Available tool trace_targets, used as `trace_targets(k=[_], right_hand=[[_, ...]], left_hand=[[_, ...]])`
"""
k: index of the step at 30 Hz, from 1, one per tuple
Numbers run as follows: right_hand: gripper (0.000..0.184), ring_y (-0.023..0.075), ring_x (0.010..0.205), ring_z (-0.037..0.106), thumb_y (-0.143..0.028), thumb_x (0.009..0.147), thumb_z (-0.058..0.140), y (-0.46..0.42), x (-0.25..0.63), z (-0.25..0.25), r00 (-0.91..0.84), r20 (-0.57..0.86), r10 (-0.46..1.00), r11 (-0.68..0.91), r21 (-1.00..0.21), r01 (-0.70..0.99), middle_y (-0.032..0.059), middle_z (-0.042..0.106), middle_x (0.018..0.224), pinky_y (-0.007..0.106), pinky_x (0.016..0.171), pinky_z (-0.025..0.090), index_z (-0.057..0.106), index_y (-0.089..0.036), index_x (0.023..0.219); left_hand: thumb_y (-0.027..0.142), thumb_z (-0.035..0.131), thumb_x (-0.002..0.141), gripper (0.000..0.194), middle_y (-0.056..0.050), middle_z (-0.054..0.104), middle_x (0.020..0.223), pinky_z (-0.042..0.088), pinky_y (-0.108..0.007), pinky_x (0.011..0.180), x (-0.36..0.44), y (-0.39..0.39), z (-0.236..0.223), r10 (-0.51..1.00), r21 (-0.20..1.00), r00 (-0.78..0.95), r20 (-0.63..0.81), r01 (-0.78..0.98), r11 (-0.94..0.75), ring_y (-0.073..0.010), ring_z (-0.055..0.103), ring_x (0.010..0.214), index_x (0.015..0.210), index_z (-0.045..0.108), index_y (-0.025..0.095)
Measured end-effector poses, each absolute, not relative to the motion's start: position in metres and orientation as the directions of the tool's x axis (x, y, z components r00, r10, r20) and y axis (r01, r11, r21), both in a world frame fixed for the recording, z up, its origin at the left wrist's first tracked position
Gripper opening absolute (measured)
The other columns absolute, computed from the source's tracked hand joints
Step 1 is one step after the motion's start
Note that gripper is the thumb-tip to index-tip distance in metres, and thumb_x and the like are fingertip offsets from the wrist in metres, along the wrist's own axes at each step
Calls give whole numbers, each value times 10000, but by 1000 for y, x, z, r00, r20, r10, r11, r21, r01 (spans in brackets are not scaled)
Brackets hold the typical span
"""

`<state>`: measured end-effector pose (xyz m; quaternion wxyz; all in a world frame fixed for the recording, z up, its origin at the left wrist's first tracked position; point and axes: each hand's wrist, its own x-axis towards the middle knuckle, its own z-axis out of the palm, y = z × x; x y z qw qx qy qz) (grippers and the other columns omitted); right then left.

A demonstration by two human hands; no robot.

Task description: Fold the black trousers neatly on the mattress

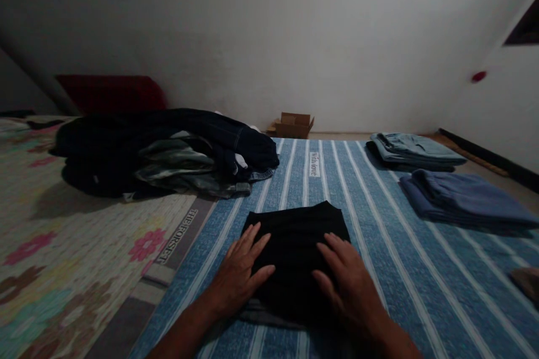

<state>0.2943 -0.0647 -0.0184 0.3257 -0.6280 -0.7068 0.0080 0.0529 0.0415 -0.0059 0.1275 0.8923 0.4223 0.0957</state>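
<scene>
A folded black garment [295, 258] lies flat in front of me on a blue, white-striped cloth [236, 247]. My left hand [244, 269] rests on its left side, fingers spread and pointing away from me. On the right side lies my right hand [347, 275], its fingers also stretched out over the fabric. Neither hand grips anything. A greyish edge shows under the black fabric at the near side. What kind of garment it is cannot be told from its folded shape.
A heap of dark clothes [168, 151] lies at the left, on a flowered cloth [96, 235]. Folded light-blue jeans [416, 148] and a folded blue garment [467, 199] lie at the right. An open cardboard box [293, 125] stands by the wall, and a red object [112, 93] is behind the heap.
</scene>
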Motion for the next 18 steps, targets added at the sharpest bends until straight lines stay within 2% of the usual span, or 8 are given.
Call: trace_targets(k=[2, 3, 6, 8, 11, 14, 18], right_hand=[[377, 275, 1158, 499, -365, 874, 445, -67, 319, -18, 260, 361, 896, 18, -614, 789, 145, 555, 1236, 472, 967, 397, 554, -164, 1174], [397, 271, 1096, 544, -409, 868, 446, -69, 331, -17, 367, 257, 894, -84, -707, 702, 138, 589, 1181, 450, 928, 429, 560, -164, 1159], [484, 249, 925, 621, -513, 806, 505, -71, 353, -17, 491, -78, 867, -292, -880, 374, 109, 656, 1010, 376, 798, 490, 574, -150, 1119], [518, 223, 761, 638, -519, 760, 553, -69, 358, -17, 469, -232, 852, -352, -917, 186, 70, 668, 813, 331, 651, 504, 570, -130, 1101], [503, 170, 525, 571, -466, 719, 609, -63, 355, -15, 456, -372, 809, -424, -906, 13, -18, 571, 551, 269, 464, 440, 555, -121, 1081], [436, 135, 454, 525, -418, 714, 637, -57, 352, -13, 429, -427, 796, -451, -891, -51, -39, 541, 523, 237, 415, 395, 564, -126, 1030], [338, 151, 519, 578, -410, 717, 643, -52, 352, -10, 315, -454, 833, -466, -884, -43, 17, 614, 619, 240, 441, 405, 615, -115, 878]], left_hand=[[481, 464, 848, 557, -74, 203, 1512, 291, -465, 1072, 49, 39, -7, 820, 364, 567, 82, 749, -554, -293, 247, 1355, 1353, 412, 250], [484, 476, 835, 569, -82, 211, 1509, 302, -458, 1069, 47, 37, -7, 848, 397, 523, 85, 763, -510, -295, 264, 1348, 1343, 425, 234], [486, 531, 776, 668, -123, 282, 1480, 292, -455, 1078, 46, 34, -3, 929, 493, 363, 76, 796, -351, -294, 299, 1333, 1347, 400, 164], [469, 584, 721, 741, -142, 380, 1423, 327, -452, 1059, 46, 33, 2, 957, 554, 286, 37, 791, -258, -298, 367, 1296, 1351, 372, 140], [443, 651, 642, 857, -171, 504, 1306, 446, -463, 943, 48, 35, 9, 983, 620, 169, -70, 779, -90, -323, 501, 1180, 1363, 317, 123], [420, 702, 581, 933, -206, 532, 1266, 477, -445, 893, 49, 41, 12, 986, 657, 76, -151, 753, 42, -339, 525, 1150, 1358, 307, 88], [392, 756, 503, 788, -157, 633, 1136, 482, -421, 886, 51, 48, 16, 982, 733, 70, -178, 674, 85, -345, 559, 1104, 1192, 504, 104]])
